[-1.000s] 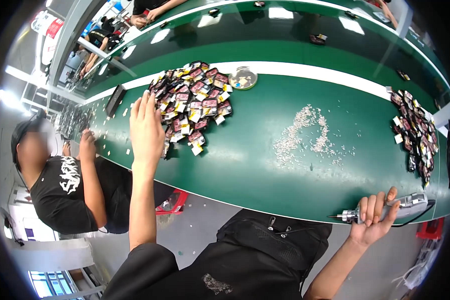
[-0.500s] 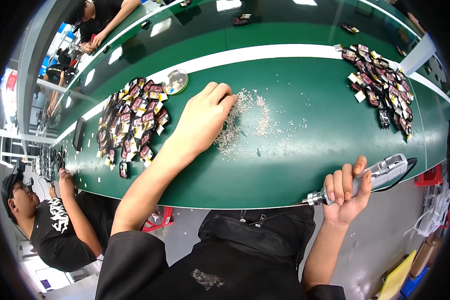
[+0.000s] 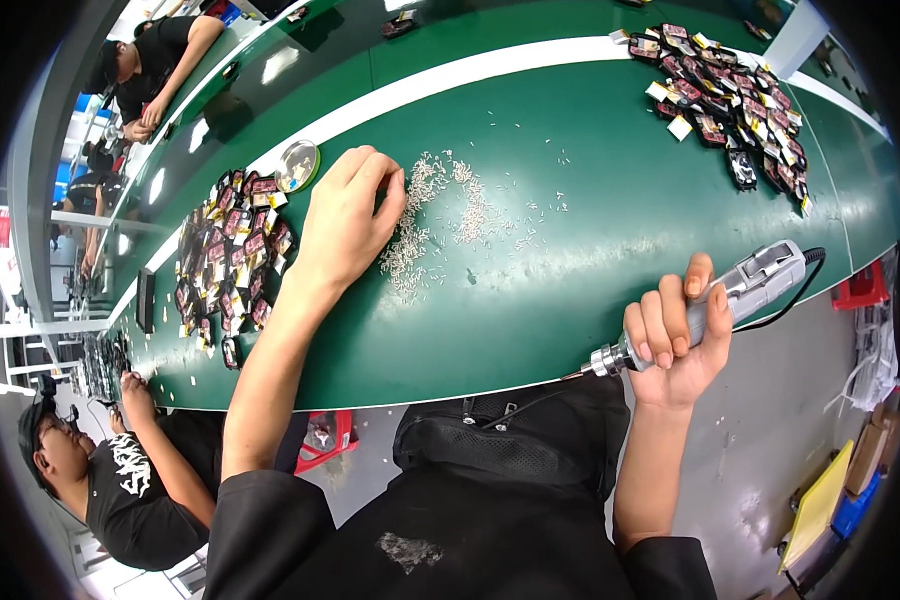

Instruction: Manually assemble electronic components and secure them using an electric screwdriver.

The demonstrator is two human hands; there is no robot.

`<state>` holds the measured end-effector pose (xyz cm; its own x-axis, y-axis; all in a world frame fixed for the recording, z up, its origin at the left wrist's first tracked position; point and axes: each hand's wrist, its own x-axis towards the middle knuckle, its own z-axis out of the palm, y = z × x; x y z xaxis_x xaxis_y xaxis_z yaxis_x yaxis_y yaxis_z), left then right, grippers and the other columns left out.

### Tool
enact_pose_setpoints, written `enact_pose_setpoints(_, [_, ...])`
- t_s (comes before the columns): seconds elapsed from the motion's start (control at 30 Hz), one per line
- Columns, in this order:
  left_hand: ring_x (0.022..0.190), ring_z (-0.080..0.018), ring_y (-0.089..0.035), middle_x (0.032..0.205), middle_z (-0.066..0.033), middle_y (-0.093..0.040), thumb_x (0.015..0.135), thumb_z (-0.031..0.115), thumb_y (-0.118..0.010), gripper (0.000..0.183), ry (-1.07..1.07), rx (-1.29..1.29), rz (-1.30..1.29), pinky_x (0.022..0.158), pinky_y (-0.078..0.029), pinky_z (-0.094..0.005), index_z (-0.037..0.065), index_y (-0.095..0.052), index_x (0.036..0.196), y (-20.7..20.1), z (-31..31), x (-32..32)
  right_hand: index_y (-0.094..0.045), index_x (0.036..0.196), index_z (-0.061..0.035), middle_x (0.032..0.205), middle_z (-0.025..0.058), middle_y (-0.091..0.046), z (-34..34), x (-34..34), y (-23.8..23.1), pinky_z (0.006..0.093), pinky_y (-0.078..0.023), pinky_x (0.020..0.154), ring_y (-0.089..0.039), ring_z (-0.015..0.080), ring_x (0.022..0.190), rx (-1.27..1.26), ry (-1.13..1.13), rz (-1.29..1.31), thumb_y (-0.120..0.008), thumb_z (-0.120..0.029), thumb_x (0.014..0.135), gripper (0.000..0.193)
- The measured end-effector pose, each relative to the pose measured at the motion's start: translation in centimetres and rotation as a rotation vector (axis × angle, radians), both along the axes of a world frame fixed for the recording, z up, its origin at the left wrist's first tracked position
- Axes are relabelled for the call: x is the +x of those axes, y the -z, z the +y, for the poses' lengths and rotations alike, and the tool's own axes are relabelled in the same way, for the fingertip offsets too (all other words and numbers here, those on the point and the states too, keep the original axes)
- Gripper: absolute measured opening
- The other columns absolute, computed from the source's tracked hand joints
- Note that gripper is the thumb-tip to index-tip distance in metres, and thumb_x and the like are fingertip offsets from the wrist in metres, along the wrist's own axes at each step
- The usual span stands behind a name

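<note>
My left hand [image 3: 348, 218] is over the green table at the left edge of a scattered pile of small silver screws [image 3: 422, 195]. Its fingers are curled together and point downward; their tips, and whatever they pinch, are hidden behind the hand. My right hand [image 3: 682, 350] is wrapped around a grey electric screwdriver [image 3: 760, 288] at the table's near edge. The tool lies slanted, its bit pointing left and its black cord trailing from the back end. Beyond my left wrist stands a round clear dish [image 3: 297, 166] with small pale pieces inside.
Small black devices with pink and white labels form a heap [image 3: 232, 240] on the left and another heap [image 3: 730, 105] at the far right. A white strip [image 3: 470, 68] crosses the green table [image 3: 530, 330]. A co-worker [image 3: 140, 470] sits at the left; another person [image 3: 160, 75] works across the table.
The whole view has shifted, so the table's things appear farther left and higher. My left hand has drawn slightly back, its fingers more bent. The right hand keeps its grip on the electric screwdriver.
</note>
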<state>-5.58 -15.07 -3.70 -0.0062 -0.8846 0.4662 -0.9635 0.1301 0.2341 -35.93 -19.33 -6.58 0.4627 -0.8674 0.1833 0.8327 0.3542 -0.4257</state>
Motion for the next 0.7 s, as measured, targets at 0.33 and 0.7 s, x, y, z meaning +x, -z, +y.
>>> enact_pose_setpoints(0.33, [0.077,-0.0104,-0.058,0.088,-0.0093,-0.062,0.080,-0.008,-0.065,0.007,-0.026,0.083,0.810,0.069,-0.047,-0.0216,-0.006,-0.065,0.087,-1.1,5.0,-4.0,-0.045,0.093,-0.0068,0.052,-0.0024,-0.036,0.1,-0.2,0.3,0.0262,-0.036,0.043,-0.034,0.0081,0.039,-0.010,0.021,-0.009,-0.039,-0.026,0.100,0.021])
enact_pose_setpoints(0.7, [0.068,-0.0184,-0.057,0.084,-0.0185,-0.058,0.095,0.017,-0.052,0.023,0.235,0.247,1.552,0.058,-0.046,-0.0266,-0.005,-0.055,0.089,0.3,9.1,-12.1,-0.051,0.092,-0.0036,0.051,-0.0021,-0.037,2.4,2.7,-5.5,0.0244,-0.035,0.046,-0.035,0.0081,0.040,0.062,0.106,-0.161,-0.052,-0.025,0.094,0.021])
